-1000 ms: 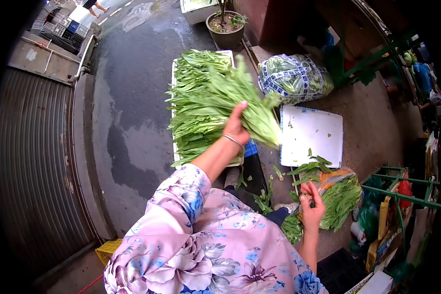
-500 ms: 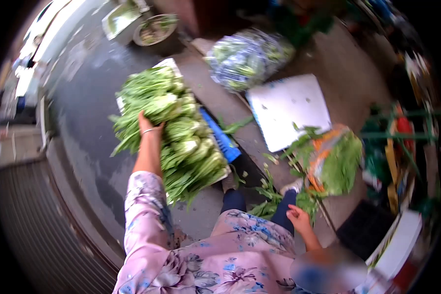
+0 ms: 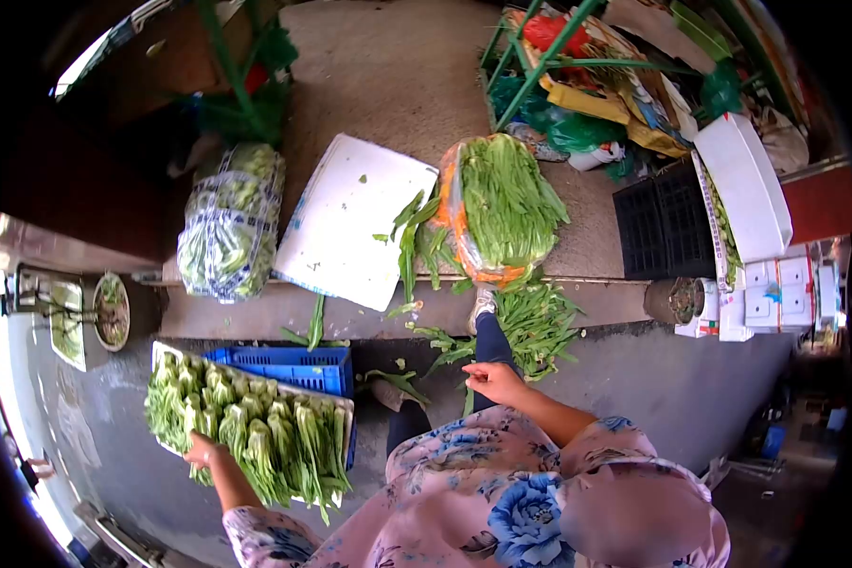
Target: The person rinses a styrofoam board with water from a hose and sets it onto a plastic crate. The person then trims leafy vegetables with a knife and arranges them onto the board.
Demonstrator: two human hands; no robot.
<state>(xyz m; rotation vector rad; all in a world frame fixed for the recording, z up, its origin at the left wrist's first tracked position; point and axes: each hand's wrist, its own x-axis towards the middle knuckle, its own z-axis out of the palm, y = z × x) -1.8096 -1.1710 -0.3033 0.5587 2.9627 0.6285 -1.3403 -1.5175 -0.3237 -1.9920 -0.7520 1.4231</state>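
Observation:
In the head view, my left hand (image 3: pixel 202 449) is on the near-left side of the lettuce heads (image 3: pixel 256 426), its fingers closed round one among the leaves. The heads lie in rows with pale stem ends toward the far side, in a white foam tray (image 3: pixel 161 352). That tray rests on a blue plastic crate (image 3: pixel 298 367). My right hand (image 3: pixel 495 382) hangs over my thigh with its fingers curled in, and nothing shows in it. Loose green leaves (image 3: pixel 540 327) lie on the ground beyond it.
On the raised step lie an orange-and-clear bag of long-leaf greens (image 3: pixel 506 204), a white foam board (image 3: pixel 350 213) and a plastic-wrapped vegetable bundle (image 3: pixel 232 222). Black crates (image 3: pixel 667 227) and a green metal rack (image 3: pixel 549 62) stand to the right. A round pot (image 3: pixel 112 312) stands at far left.
My view has turned to the right, so the tray now appears lower left and more of the step shows. My left hand stays on the lettuce; my right hand remains curled near my leg.

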